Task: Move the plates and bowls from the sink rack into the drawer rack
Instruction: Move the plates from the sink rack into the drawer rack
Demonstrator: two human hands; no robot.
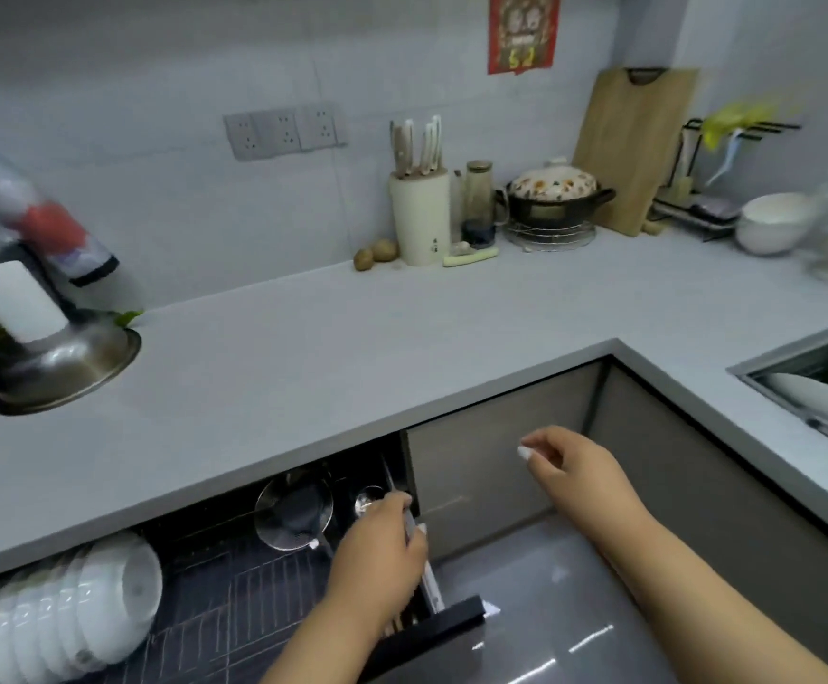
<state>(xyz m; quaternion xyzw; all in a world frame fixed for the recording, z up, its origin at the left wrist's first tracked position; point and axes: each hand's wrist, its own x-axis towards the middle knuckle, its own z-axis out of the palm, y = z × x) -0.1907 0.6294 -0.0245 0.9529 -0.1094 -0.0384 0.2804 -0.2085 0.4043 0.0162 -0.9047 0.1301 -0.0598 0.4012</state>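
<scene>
The drawer rack [234,585] stands pulled out under the counter, a dark wire basket. A row of white bowls [66,609] stands on edge in its left part. A steel ladle [293,510] and a spoon [367,501] lie at its back right. My left hand [377,550] reaches over the drawer's right side, its fingers and thumb curled round the metal side rail [429,580]. My right hand [570,466] hangs in the air in front of the cabinet door, fingers loosely bent, holding nothing. At the right edge the sink [797,372] shows white plates [816,397] inside.
White bowls [772,222] stand on the counter's far right. At the back are a knife block [419,217], a lidded pot [552,195] and a cutting board [634,145]. A steel bowl [66,362] sits at the left. The grey cabinet door [491,466] is closed beside the drawer.
</scene>
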